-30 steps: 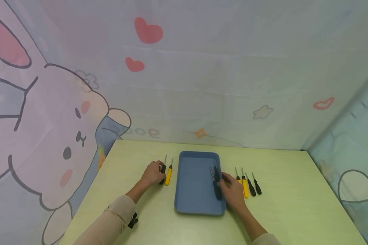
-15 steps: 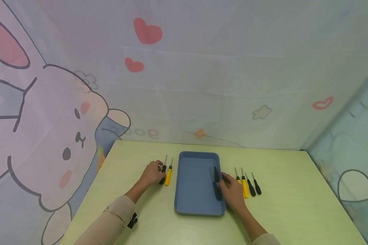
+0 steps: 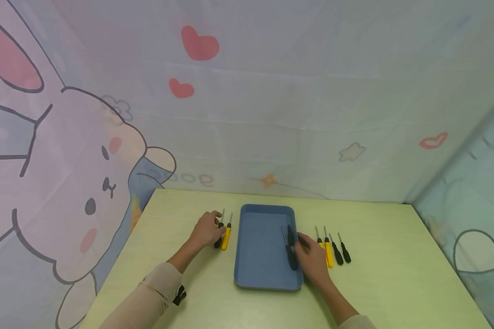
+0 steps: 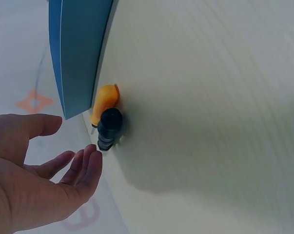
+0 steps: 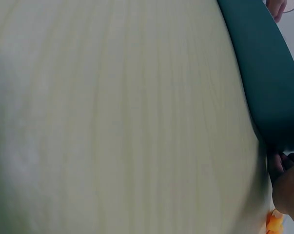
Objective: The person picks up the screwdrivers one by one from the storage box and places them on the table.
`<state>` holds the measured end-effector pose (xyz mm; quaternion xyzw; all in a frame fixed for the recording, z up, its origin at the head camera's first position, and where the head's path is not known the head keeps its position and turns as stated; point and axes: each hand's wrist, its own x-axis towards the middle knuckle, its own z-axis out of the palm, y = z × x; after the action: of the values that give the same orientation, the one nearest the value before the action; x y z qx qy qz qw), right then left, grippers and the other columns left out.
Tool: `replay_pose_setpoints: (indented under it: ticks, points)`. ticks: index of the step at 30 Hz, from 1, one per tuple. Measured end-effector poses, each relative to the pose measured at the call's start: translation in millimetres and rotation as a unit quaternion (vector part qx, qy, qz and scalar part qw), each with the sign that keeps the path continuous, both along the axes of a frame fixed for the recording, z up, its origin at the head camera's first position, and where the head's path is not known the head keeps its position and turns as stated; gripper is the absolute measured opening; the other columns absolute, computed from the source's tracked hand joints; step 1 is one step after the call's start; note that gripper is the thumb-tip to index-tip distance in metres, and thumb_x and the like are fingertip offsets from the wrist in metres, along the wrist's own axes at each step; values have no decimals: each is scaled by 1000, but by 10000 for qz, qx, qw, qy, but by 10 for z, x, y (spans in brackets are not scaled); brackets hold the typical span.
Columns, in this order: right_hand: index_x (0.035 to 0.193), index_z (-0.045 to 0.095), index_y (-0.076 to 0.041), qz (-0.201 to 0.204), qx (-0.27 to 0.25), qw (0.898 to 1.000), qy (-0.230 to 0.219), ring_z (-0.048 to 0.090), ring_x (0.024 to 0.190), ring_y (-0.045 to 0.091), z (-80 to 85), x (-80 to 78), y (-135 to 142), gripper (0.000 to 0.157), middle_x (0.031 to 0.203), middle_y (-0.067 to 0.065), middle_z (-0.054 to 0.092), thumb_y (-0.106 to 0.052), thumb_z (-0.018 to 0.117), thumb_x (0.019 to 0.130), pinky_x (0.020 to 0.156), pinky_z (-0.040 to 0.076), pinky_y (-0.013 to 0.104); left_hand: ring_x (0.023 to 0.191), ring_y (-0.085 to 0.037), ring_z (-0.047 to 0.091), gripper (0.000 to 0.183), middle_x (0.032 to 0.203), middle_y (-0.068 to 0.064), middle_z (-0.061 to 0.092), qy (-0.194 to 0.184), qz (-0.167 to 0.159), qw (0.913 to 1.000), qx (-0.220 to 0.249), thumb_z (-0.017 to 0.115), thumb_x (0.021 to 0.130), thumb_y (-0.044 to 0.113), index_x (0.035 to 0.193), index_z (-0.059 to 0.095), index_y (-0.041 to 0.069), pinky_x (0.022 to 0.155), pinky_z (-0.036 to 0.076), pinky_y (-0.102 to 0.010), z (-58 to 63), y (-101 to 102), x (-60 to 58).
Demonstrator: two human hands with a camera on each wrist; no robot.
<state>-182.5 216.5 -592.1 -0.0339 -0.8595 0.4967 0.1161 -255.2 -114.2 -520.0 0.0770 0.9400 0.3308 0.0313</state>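
Observation:
My left hand [image 3: 207, 230] hovers beside a black-handled screwdriver [image 3: 218, 244] left of the blue tray [image 3: 255, 256]. In the left wrist view, thumb and fingers stand apart, with the black screwdriver [image 4: 110, 124] just past the fingertips. A yellow-handled screwdriver [image 3: 226, 238] lies alongside it. On the tray's right side, my right hand [image 3: 313, 261] grips the rim, thumb at the inner edge. Its fingers meet the tray's outer wall [image 5: 266, 73] in the right wrist view. Inside the tray lie two black screwdrivers, the nearer one [image 3: 291, 258] close to my thumb.
Right of my right hand, two yellow-handled screwdrivers [image 3: 328, 255] and two black-handled screwdrivers [image 3: 337, 254] lie in a row, partly hidden by the hand. The pale table [image 3: 395, 274] ends at a printed cloth backdrop [image 3: 271, 114]. A black strap piece [image 3: 179, 295] shows by my left sleeve.
My left fingers have lifted and spread from the black screwdriver's handle, which stays in place. The right hand and the tray have not visibly moved.

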Motion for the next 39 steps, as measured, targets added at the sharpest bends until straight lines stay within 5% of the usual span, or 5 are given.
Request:
replay_pose_setpoints:
  ticks: [27, 39]
  points:
    - [139, 69, -4, -46, -61, 9999, -111, 67, 124, 33, -22, -15, 6, 39, 131, 15, 73, -15, 66, 101, 105, 54, 53, 96, -26, 64, 42, 113, -19, 63, 242, -326, 9963, 764, 71, 97, 12, 135, 63, -6, 86, 57, -44, 347, 245, 172]
    - [139, 69, -4, -45, -58, 9999, -108, 68, 123, 33, -19, -10, 6, 39, 131, 15, 73, -16, 66, 101, 104, 55, 52, 107, -34, 64, 46, 119, -20, 63, 124, -480, 9939, 982, 71, 98, 13, 138, 60, -6, 93, 55, -48, 371, 361, 243]
